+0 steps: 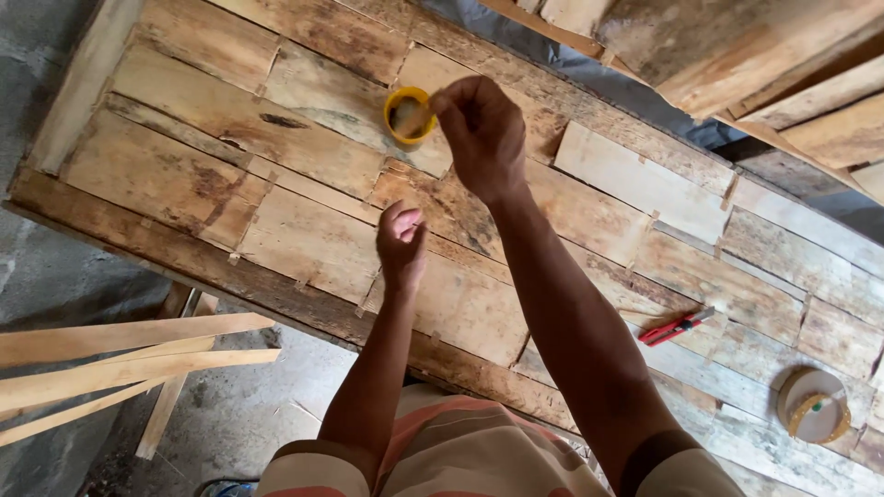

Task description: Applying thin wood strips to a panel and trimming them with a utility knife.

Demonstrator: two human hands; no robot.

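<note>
A sheet of patchy wood veneer pieces (276, 138) lies across a rough wooden bench. My right hand (481, 138) is raised over it with the fingers pinched on the free end of tape pulled from a small yellow tape roll (409, 116) that stands on the veneer. My left hand (401, 244) rests lower down, its fingers curled and the fingertips pressing on a seam between veneer pieces. Short strips of tape bridge several seams.
A red utility knife (675, 327) lies on the veneer at the right. A larger tape roll (814, 406) sits near the lower right corner. Loose wooden slats (120, 364) stick out at the lower left. More planks (737, 55) are stacked at the upper right.
</note>
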